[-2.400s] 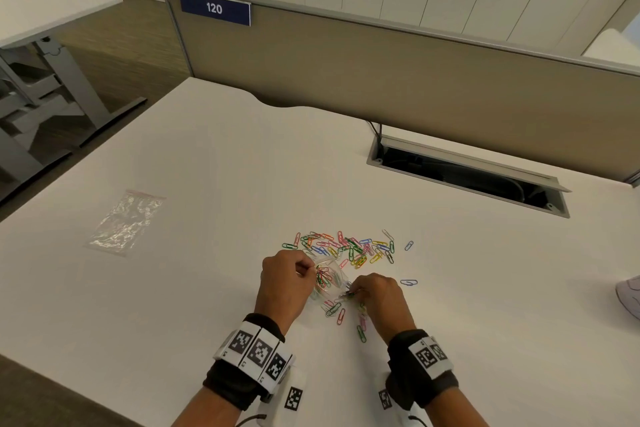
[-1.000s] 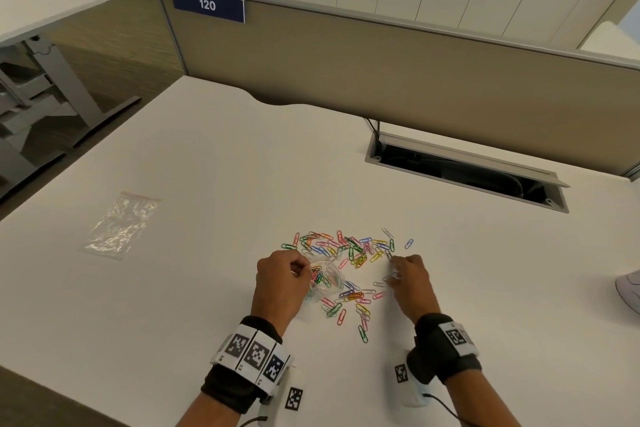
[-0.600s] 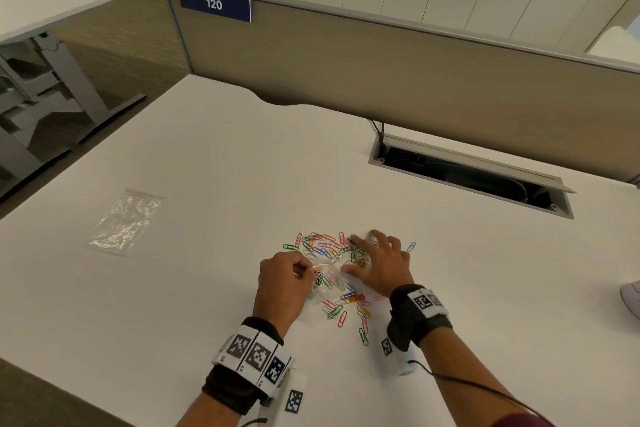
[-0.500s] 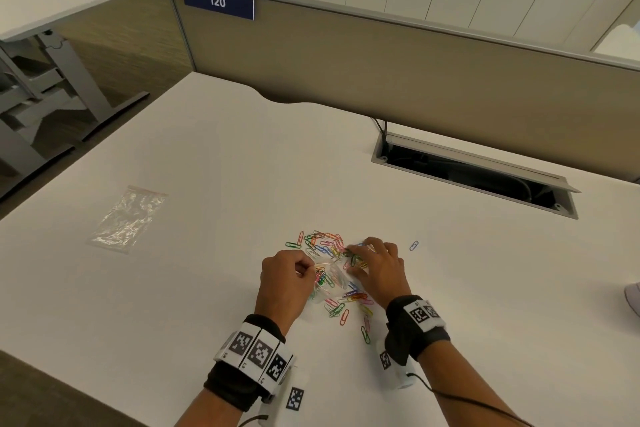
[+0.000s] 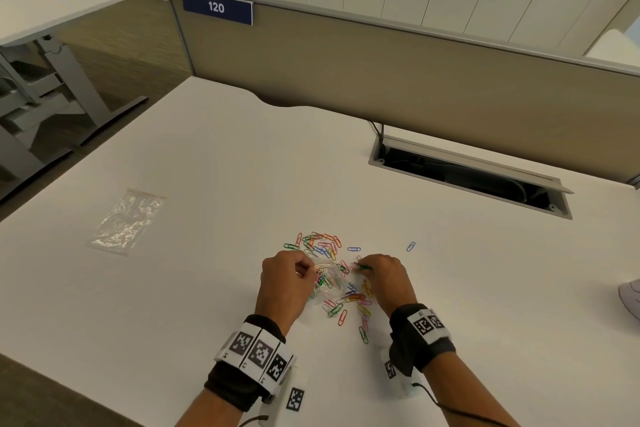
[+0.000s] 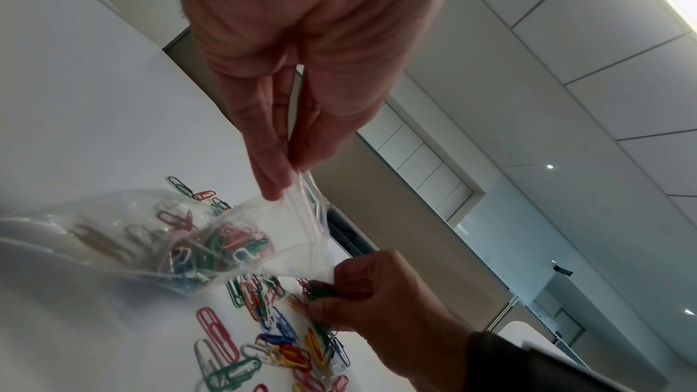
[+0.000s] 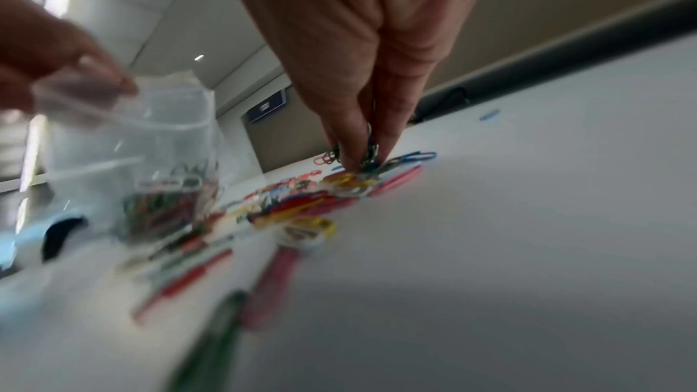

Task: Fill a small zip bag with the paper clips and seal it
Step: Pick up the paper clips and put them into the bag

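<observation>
Left hand: the left hand [image 5: 284,282] is pinching the red-lined zip edge of a small clear plastic zip bag [image 6: 158,237] between thumb and fingertips [image 6: 271,187], holding its mouth open, lower centre of the head view
Small clear plastic zip bag: partly filled with coloured clips, its bottom is sagging toward the white desk top [image 5: 207,184], just beside the loose pile
Right hand: the right hand [image 5: 384,276] is sitting curled, fingers pinched round a small bunch of green and blue clips [image 6: 320,292], close to the bag's open mouth at lower centre
Loose coloured paper clips: a scatter of loose coloured paper clips [image 5: 323,243] is lying on the desk around and between both hands; one blue clip [image 5: 411,246] is lying apart, toward the right
Spare bag: a second clear, crinkled zip bag [image 5: 126,220] is lying flat at the left of the head view, well apart from the hands
Surroundings: a beige partition panel [image 5: 398,80] with a blue "120" plate [image 5: 217,7] is standing along the far edge, upper frame; an open grey cable tray [image 5: 467,180] is sitting at right
</observation>
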Demonstrator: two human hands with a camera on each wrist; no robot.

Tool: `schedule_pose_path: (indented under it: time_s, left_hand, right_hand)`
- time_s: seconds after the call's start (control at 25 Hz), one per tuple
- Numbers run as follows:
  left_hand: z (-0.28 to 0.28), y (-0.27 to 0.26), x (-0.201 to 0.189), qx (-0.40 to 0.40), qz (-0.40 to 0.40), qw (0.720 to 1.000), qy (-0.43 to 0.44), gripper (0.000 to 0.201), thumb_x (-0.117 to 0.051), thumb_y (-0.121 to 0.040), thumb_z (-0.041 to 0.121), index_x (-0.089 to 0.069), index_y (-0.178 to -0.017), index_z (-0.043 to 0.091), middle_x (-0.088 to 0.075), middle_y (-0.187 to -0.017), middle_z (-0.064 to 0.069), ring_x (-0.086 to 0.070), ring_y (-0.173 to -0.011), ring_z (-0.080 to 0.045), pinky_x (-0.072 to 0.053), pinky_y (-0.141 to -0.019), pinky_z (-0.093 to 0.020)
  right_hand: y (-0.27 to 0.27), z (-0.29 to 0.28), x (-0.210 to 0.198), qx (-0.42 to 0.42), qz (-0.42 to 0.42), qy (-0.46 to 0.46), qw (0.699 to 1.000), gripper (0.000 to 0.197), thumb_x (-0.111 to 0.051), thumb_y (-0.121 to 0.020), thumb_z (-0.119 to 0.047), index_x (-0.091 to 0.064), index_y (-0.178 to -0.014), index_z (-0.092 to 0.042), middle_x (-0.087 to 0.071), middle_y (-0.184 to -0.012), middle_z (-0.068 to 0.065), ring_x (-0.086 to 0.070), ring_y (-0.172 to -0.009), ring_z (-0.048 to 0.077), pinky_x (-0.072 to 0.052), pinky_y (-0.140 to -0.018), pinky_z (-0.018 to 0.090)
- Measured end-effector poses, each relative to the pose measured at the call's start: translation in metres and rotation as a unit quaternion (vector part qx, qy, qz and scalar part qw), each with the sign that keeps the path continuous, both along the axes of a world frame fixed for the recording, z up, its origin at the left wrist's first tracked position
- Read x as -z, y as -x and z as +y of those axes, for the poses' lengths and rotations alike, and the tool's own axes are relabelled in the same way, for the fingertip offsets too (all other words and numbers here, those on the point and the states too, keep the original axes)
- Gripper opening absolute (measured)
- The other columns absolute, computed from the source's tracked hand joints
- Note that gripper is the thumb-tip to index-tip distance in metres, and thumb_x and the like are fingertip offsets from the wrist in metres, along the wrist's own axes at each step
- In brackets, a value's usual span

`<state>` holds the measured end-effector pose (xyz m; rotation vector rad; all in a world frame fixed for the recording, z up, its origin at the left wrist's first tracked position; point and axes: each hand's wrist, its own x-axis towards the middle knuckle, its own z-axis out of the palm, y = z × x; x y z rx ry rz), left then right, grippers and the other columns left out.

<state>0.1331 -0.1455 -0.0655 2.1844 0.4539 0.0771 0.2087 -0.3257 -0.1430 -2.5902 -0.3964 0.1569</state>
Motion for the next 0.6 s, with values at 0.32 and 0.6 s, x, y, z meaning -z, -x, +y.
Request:
schedule_pose_path:
  time_s: [0.32, 0.6]
  left_hand:
    - [0.001, 0.002, 0.000, 0.000, 0.005, 1.000, 0.003, 0.008, -0.071, -0.081, 0.011, -0.072, -0.087, 0.005, -0.075, -0.092, -0.010, -0.071, -0.077, -0.018, -0.055, -0.064, -0.017]
    - [-0.002, 0.003, -0.003, -0.001, 0.005, 1.000, 0.009, 0.013, -0.070, -0.082, 0.013, -0.070, -0.093, 0.005, -0.073, -0.103, -0.011, -0.071, -0.089, -0.021, -0.058, -0.073, -0.025]
  right_hand:
    - [0.015, -0.009, -0.044, 0.117, 0.229, -0.419, 0.871, 0.020, -0.069, -0.083, -0.001, -0.073, -0.099, -0.011, -0.076, -0.096, 0.011, -0.072, -0.086, 0.022, -0.060, -0.076, 0.026]
    - [0.013, 0.031, -0.080, -0.073, 0.185, -0.081, 0.977, 0.019, -0.072, -0.081, -0.010, -0.073, -0.100, -0.009, -0.075, -0.099, 0.010, -0.071, -0.086, 0.018, -0.059, -0.082, 0.028]
